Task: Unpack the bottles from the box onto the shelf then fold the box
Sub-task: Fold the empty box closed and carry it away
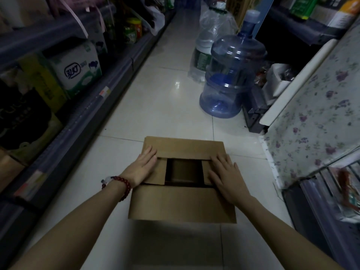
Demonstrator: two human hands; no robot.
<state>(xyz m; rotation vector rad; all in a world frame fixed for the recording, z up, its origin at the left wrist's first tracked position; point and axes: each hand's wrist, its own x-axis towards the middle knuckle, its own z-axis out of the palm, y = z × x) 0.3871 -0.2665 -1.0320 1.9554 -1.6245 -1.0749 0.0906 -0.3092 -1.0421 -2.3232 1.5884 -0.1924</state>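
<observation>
A brown cardboard box (181, 203) stands on the tiled floor of a shop aisle. Its flaps are folded inward, leaving a dark square gap in the middle, and no bottles show inside. My left hand (141, 166), with a red bead bracelet on the wrist, lies flat on the left inner flap, its fingers spread. My right hand (227, 177) presses flat on the right inner flap. Neither hand grips anything. The shelf (81, 114) runs along the left side of the aisle.
The left shelf carries cartons and packs, among them a white and green carton (78, 69). Ahead on the right stand a large blue water jug (231, 75) and a wrapped clear water bottle (206, 45). A floral-covered cabinet (319, 106) fills the right side.
</observation>
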